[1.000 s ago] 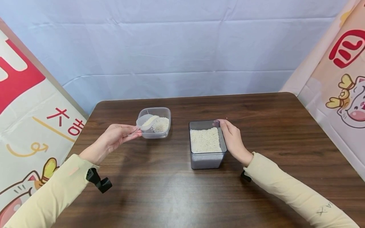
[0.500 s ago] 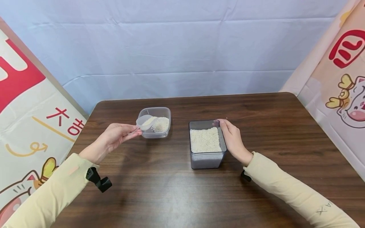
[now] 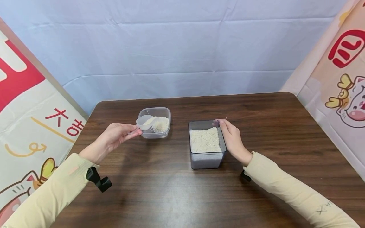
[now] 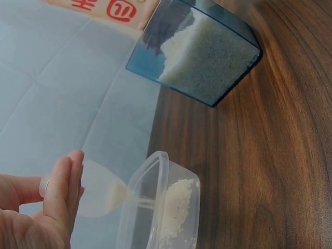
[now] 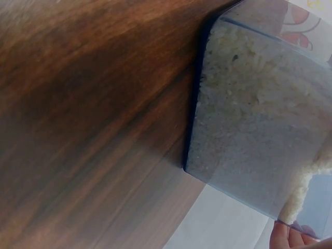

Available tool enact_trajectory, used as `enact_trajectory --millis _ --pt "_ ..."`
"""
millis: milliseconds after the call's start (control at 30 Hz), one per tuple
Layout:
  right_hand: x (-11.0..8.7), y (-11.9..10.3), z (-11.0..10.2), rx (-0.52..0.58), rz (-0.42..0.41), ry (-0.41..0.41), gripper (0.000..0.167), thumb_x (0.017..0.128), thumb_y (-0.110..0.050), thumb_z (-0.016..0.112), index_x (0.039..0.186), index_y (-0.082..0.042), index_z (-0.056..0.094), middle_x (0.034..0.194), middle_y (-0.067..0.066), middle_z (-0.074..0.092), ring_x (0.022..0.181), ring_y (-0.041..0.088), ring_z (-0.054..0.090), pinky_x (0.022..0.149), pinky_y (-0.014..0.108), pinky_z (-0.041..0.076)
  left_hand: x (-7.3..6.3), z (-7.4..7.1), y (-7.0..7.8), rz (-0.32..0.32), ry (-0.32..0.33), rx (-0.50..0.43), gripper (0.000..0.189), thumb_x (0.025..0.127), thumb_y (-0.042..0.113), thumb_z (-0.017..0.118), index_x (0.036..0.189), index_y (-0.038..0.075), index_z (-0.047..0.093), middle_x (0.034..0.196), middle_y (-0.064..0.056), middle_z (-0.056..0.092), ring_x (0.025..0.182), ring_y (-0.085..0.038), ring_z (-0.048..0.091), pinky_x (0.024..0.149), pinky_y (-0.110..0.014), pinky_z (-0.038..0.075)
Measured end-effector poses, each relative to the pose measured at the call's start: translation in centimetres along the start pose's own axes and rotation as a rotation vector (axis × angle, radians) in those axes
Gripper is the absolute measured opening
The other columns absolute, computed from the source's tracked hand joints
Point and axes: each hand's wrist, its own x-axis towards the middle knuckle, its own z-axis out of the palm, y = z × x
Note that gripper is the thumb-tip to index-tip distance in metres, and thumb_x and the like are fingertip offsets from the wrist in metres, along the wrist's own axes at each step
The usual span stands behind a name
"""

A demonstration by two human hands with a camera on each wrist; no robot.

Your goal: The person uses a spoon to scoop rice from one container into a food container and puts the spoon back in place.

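My left hand (image 3: 117,134) pinches the handle of a translucent plastic scoop (image 3: 144,123) in the head view. The scoop is tilted over the left rim of a small clear plastic container (image 3: 155,135). In the left wrist view, rice runs in a thin stream from the scoop's lip (image 4: 118,194) into that container, where a heap of rice (image 4: 177,207) lies. My right hand (image 3: 233,139) holds the far right rim of a tall smoky see-through bin (image 3: 207,162), upright and filled with rice (image 3: 206,141). The right wrist view shows its fingers (image 5: 280,236) at the bin's rim.
Both containers stand on a dark wood-grain table (image 3: 176,196), a gap between them. A pale cloth (image 3: 182,57) hangs behind the table's far edge. Printed banners (image 3: 342,104) flank both sides. A black wrist camera (image 3: 99,180) sticks out below the left sleeve.
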Motion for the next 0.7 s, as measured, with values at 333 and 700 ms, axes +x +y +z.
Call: enact_trajectory --millis 333,700 --pt "-0.01 0.01 -0.04 0.0 0.01 -0.002 0.034 0.1 -0.012 0.033 0.112 0.012 0.055 0.107 0.027 0.06 0.107 0.035 0.054 0.096 0.043 0.041 0.26 0.03 -0.09 -0.022 0.004 0.032 0.024 0.09 -0.011 0.043 0.084 -0.003 0.065 0.081 -0.015 0.067 0.077 -0.017 0.067 0.077 -0.02 0.053" --pt "0.02 0.14 -0.01 0.005 0.011 -0.012 0.034 0.1 -0.011 0.033 0.113 0.011 0.055 0.107 0.027 0.06 0.108 0.035 0.053 0.096 0.043 0.041 0.36 0.14 0.0 -0.037 -0.002 0.063 0.024 0.09 -0.011 0.044 0.082 -0.003 0.065 0.08 -0.014 0.067 0.076 -0.017 0.067 0.077 -0.02 0.053"
